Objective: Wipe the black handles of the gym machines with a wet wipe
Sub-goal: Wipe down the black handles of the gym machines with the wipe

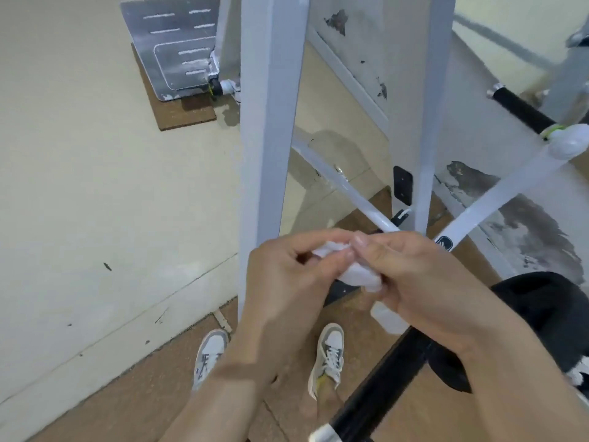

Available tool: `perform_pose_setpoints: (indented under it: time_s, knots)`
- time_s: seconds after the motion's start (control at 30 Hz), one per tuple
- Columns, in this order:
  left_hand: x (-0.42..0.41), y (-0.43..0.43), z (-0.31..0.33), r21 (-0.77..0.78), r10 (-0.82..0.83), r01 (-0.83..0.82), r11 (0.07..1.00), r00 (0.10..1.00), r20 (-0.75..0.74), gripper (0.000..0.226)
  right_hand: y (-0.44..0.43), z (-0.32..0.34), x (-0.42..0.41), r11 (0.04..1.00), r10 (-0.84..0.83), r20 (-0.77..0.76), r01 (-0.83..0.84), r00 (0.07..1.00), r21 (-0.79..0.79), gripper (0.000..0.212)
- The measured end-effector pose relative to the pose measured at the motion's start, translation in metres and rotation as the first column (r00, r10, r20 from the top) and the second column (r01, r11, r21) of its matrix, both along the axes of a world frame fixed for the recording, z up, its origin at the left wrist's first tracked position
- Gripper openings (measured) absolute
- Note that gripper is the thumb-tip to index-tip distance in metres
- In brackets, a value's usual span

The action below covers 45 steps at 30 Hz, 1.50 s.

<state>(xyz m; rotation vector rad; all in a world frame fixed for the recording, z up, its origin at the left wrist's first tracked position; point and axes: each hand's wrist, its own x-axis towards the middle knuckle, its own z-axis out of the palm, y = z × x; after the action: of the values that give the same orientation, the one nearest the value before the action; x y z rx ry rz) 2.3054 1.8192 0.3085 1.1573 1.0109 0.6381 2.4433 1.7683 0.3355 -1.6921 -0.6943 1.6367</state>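
A crumpled white wet wipe (357,273) is pinched between both hands at the frame's centre. My left hand (287,282) grips its left end and my right hand (420,282) grips its right side, fingertips meeting above it. A black handle (382,387) with a silver end cap runs diagonally below my right hand, apart from the wipe. A second black handle (519,111) with a silver cap sticks out at the upper right, joined to a white machine arm (497,193).
White machine uprights (271,122) stand just beyond my hands. A grey metal footplate (175,49) rests on a brown mat at the upper left. A black padded seat (548,314) sits at the right. My two sneakers (328,355) stand on brown flooring below.
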Motion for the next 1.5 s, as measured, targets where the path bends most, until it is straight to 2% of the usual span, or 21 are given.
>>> perform_pose_setpoints:
  time_s: [0.1,0.17,0.23,0.3,0.37,0.4,0.47,0.53,0.6,0.67,0.73,0.87,0.93,1.0,1.07,1.13,1.23,1.3,1.33,1.4,1.5]
  knots:
    - [0.016,-0.009,0.01,0.202,0.117,-0.08,0.976,0.977,-0.177,0.016,0.004,0.003,0.028,1.0,-0.006,-0.277,0.014,0.961,0.028,0.038]
    - [0.029,-0.018,0.017,0.289,0.135,-0.053,0.956,0.953,-0.271,0.009,0.003,0.001,0.047,1.0,0.003,-0.318,0.007,0.948,0.03,0.03]
    - [0.04,-0.032,0.02,0.321,0.11,0.007,0.947,0.932,-0.345,0.004,0.001,-0.002,0.065,0.999,0.034,-0.248,-0.024,0.968,0.045,0.02]
    - [0.05,-0.047,0.02,0.276,0.104,0.015,0.961,0.905,-0.412,0.006,-0.001,0.0,0.081,0.996,0.074,-0.177,-0.063,0.982,0.063,0.02]
    - [0.057,-0.061,0.021,0.202,0.137,-0.048,0.978,0.881,-0.453,0.01,-0.005,0.004,0.091,0.977,0.199,-0.068,-0.192,0.978,0.093,0.019]
    - [0.06,-0.066,0.022,0.172,0.142,-0.064,0.983,0.859,-0.491,0.01,-0.008,0.004,0.094,0.95,0.289,0.05,-0.293,0.956,0.106,0.017]
    - [0.067,-0.077,0.024,0.126,0.106,-0.038,0.991,0.798,-0.593,0.007,-0.016,0.0,0.099,0.865,0.435,0.339,-0.492,0.834,0.102,0.01]
    - [0.081,-0.084,0.024,0.088,0.048,0.013,0.996,0.748,-0.662,0.005,-0.023,-0.011,0.104,0.762,0.472,0.635,-0.646,0.611,0.055,0.012]
    - [0.098,-0.088,0.021,0.025,-0.051,0.097,0.995,0.704,-0.709,0.016,-0.027,-0.021,0.108,0.693,0.451,0.807,-0.719,0.382,-0.047,0.016]
    - [0.113,-0.092,0.016,-0.078,-0.211,0.227,0.971,0.654,-0.727,0.028,-0.029,-0.025,0.109,0.652,0.481,0.84,-0.743,0.252,-0.152,0.018]
    - [0.118,-0.095,0.009,-0.105,-0.273,0.296,0.949,0.612,-0.742,0.032,-0.031,-0.024,0.108,0.582,0.533,0.825,-0.789,0.188,-0.196,0.018]
    - [0.114,-0.099,-0.008,0.04,-0.026,0.085,0.996,0.659,-0.752,0.007,-0.033,-0.011,0.103,0.52,0.605,0.787,-0.808,0.121,-0.276,0.012]
    - [0.111,-0.1,-0.017,0.103,0.056,0.035,0.994,0.646,-0.761,0.005,-0.032,-0.012,0.097,0.513,0.605,0.794,-0.79,0.055,-0.336,0.015]
    - [0.107,-0.102,-0.022,0.134,0.112,-0.02,0.991,0.682,-0.723,0.003,-0.03,-0.02,0.087,0.533,0.548,0.836,-0.768,-0.005,-0.355,0.016]
    - [0.104,-0.106,-0.026,0.156,0.159,-0.072,0.985,0.72,-0.675,0.008,-0.026,-0.033,0.077,0.574,0.457,0.889,-0.76,-0.012,-0.305,0.012]
    - [0.101,-0.106,-0.031,0.176,0.189,-0.095,0.98,0.721,-0.666,0.014,-0.022,-0.046,0.073,0.609,0.392,0.917,-0.767,0.069,-0.203,0.014]
    - [0.102,-0.103,-0.036,0.195,0.207,-0.1,0.976,0.71,-0.673,0.007,-0.031,-0.05,0.09,0.581,0.41,0.898,-0.804,0.156,-0.126,0.018]
    - [0.102,-0.103,-0.039,0.184,0.17,-0.055,0.981,0.697,-0.697,0.006,-0.042,-0.044,0.102,0.617,0.434,0.861,-0.784,0.264,-0.07,0.008]
    - [0.103,-0.104,-0.04,0.176,0.153,-0.038,0.984,0.694,-0.703,0.006,-0.045,-0.043,0.104,0.645,0.411,0.859,-0.764,0.306,-0.036,0.011]
    - [0.104,-0.104,-0.041,0.151,0.136,-0.039,0.988,0.691,-0.71,0.007,-0.037,-0.047,0.1,0.665,0.354,0.87,-0.747,0.343,0.024,0.019]
    - [0.104,-0.101,-0.044,0.11,0.124,-0.062,0.992,0.664,-0.737,0.006,-0.017,-0.057,0.089,0.626,0.392,0.838,-0.778,0.379,0.059,0.02]
